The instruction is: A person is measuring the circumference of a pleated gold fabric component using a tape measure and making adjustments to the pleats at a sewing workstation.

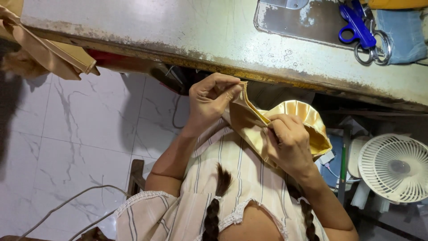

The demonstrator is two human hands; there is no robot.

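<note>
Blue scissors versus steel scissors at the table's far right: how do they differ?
The blue scissors have thick blue plastic handles; the steel scissors show bare metal ring handles. The blue scissors lie partly across the steel scissors, covering much of them. The blue scissors reach the picture's top edge; the steel scissors sit lower. Both rest on the worn table, beside folded denim.

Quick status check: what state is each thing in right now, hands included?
left hand: pinching the gold satin piece's edge
right hand: gripping the fabric's fold
gold satin piece: folded, held over the lap
blue-handled scissors: closed, lying on the worktable
white fan: blades hidden, cannot tell if running
</note>
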